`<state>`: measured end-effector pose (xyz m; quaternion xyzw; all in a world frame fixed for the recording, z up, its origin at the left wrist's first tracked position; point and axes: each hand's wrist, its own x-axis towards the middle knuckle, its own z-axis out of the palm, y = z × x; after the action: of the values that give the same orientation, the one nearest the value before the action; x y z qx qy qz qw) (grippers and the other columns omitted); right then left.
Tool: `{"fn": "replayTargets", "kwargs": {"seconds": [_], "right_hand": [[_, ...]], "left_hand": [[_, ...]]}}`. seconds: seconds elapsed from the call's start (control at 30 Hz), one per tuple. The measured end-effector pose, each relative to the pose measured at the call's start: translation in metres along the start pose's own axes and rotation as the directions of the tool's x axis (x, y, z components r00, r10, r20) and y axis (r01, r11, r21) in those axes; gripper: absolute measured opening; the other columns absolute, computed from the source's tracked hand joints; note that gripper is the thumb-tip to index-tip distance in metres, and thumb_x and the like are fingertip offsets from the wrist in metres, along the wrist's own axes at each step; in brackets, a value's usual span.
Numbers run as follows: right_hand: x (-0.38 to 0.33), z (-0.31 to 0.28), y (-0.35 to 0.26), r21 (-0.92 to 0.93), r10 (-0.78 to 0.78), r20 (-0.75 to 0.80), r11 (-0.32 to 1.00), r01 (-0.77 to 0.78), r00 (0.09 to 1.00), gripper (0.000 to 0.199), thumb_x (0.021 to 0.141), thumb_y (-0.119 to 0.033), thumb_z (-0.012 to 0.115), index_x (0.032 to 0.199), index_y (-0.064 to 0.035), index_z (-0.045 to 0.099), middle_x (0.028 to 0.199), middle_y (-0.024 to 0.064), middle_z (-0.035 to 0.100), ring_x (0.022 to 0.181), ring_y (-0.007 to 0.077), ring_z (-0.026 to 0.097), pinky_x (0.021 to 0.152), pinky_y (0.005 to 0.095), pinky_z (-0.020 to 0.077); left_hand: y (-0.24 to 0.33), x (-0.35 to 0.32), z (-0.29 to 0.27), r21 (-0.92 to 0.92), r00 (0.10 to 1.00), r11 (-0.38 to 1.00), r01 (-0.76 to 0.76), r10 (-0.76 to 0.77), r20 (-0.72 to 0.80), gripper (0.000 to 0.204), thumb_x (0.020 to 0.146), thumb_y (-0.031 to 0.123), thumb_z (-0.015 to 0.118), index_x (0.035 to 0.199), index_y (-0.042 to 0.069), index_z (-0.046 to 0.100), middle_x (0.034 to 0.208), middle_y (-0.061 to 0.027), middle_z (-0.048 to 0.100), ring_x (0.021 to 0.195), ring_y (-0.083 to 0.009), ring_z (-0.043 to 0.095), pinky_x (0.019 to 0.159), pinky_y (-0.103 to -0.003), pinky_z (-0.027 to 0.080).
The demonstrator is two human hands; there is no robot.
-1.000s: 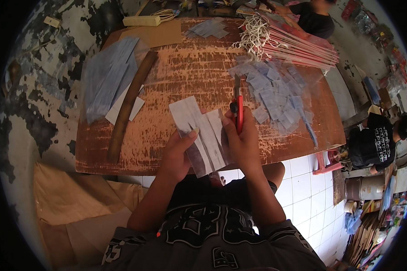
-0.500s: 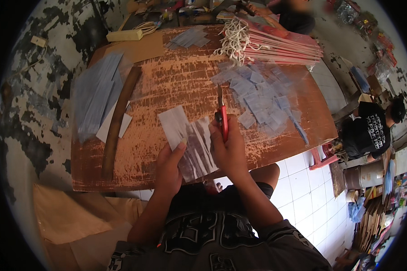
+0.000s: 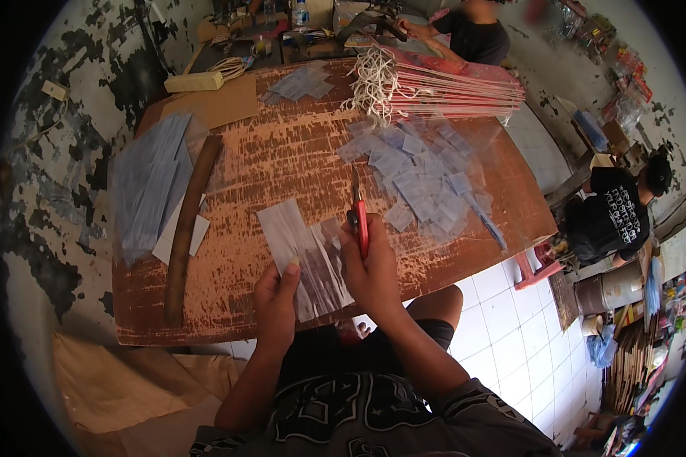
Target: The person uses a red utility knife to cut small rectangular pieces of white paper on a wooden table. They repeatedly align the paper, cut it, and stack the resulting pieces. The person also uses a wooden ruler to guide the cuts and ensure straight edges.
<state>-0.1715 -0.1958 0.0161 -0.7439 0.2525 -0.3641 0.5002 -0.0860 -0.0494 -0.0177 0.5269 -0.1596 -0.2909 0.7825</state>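
My left hand [image 3: 276,301] grips the near left edge of a small stack of translucent plastic sheets [image 3: 312,278], thumb on top. The sheets are fanned a little, and shiny streaks run along them. In my right hand [image 3: 372,266] is a red-handled cutter knife [image 3: 362,227], its blade pointing away from me. The fingers of that hand also rest against the right edge of the sheets. Both hands are over the near edge of a worn brown table [image 3: 267,167]. To the right of the knife lies a loose pile of small clear plastic pieces [image 3: 419,179].
A brown wooden bar [image 3: 190,228] lies beside long plastic strips [image 3: 149,183] on the left. Farther off are a red bundle with white cords [image 3: 434,87], a smaller plastic pile [image 3: 297,82] and a power strip [image 3: 194,81]. Two people work nearby, one beyond the table [image 3: 476,34], one right [image 3: 613,209].
The whole view has shifted, so the table and its things sit lower and slightly left. Both hands keep their hold on the sheets and the cutter knife.
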Motion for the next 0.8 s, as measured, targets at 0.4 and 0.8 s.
{"fn": "replayTargets", "kwargs": {"seconds": [0.4,0.8], "right_hand": [[0.001,0.004,-0.007,-0.026,-0.076,-0.034,0.997,0.075,0.997,0.018,0.11,-0.012,0.061,0.123,-0.0033,0.052,0.079,0.0214,0.067,0.07,0.0374,0.072,0.062,0.0439,0.0522],[-0.003,0.003,0.0,0.022,0.052,0.026,0.998,-0.052,0.998,0.021,0.111,-0.014,0.061,0.128,-0.0028,0.054,0.096,0.0203,0.071,0.082,0.0311,0.073,0.073,0.0414,0.0545]], "left_hand": [[0.01,0.006,0.0,0.267,0.977,0.95,-0.161,0.191,-0.092,0.027,0.116,0.025,0.057,0.095,0.008,0.057,0.083,0.0088,0.048,0.075,-0.0008,0.037,0.066,-0.021,0.034],[0.013,0.006,-0.002,0.305,0.97,0.938,-0.167,0.211,-0.117,0.027,0.115,0.024,0.06,0.094,0.007,0.059,0.076,0.0101,0.048,0.067,0.0011,0.037,0.058,-0.021,0.031]]}}
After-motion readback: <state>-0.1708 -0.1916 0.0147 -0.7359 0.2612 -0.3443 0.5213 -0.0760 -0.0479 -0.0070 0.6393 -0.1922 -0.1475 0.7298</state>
